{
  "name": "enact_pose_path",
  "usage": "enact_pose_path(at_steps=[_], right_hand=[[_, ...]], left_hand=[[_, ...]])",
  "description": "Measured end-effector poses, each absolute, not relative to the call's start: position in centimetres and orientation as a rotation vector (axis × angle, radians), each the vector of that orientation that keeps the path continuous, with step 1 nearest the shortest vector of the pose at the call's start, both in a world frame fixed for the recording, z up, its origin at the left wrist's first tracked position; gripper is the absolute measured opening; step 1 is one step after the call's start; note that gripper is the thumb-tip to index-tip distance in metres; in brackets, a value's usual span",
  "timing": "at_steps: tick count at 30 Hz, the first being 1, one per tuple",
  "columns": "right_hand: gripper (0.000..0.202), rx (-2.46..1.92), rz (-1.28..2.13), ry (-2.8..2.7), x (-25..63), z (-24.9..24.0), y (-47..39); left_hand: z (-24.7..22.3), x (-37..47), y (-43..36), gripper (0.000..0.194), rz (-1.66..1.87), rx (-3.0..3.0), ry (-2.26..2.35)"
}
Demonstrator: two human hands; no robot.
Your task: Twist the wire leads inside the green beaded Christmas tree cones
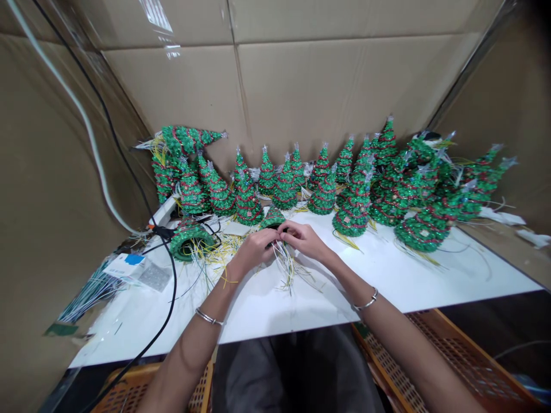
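Observation:
A small green tinsel Christmas tree [272,216] lies on its side in front of me, its hollow base turned my way. A bundle of white and yellow wires [287,268] trails out of that base onto the white tabletop [344,304]. My left hand [259,245] is closed at the left of the opening, fingertips pinched at the wires. From the right, my right hand [301,236] pinches at the same spot, its thumb and forefinger meeting the left fingertips. Exactly which wire ends sit between the fingers is too small to make out.
Another tree [191,240] lies base-forward at the left beside tangled yellow wires [224,249]. Several decorated trees [286,183] stand along the cardboard wall [301,86]. Bundled wires [88,289] lie far left, and a black cable [174,287] hangs across. Orange baskets [469,367] sit below.

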State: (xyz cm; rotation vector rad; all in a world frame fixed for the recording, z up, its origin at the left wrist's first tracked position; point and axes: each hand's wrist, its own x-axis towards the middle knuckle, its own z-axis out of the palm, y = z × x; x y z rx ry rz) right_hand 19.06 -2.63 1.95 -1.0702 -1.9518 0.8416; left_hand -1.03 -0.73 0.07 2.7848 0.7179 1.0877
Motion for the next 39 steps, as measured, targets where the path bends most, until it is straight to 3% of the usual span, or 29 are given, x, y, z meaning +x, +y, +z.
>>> enact_pose_path(at_steps=[13, 19, 24, 31, 39], right_hand=[[0.025, -1.406, 0.502, -2.192, 18.8, 2.4, -2.8], [0.015, -1.509, 0.473, -2.226, 18.7, 1.7, -2.7], [0.023, -1.549, 0.388, -2.269, 18.5, 1.3, -2.9], [0.043, -1.212, 0.753, -2.112, 17.5, 1.0, -3.2], [0.044, -1.050, 0.818, -1.916, 17.2, 0.2, -2.9]], left_hand=[[0.7, -1.8, -0.7, 0.017, 1.093, 2.702, 0.843], [0.7, -1.7, -0.8, 0.015, 1.183, 2.534, 1.016], [1.4, -1.1, -1.0, 0.013, 1.309, 2.259, 1.035], [2.2, -1.4, -0.9, 0.019, 1.281, 2.061, 1.004], [2.2, -1.7, -0.7, 0.023, 1.252, 1.887, 0.993]])
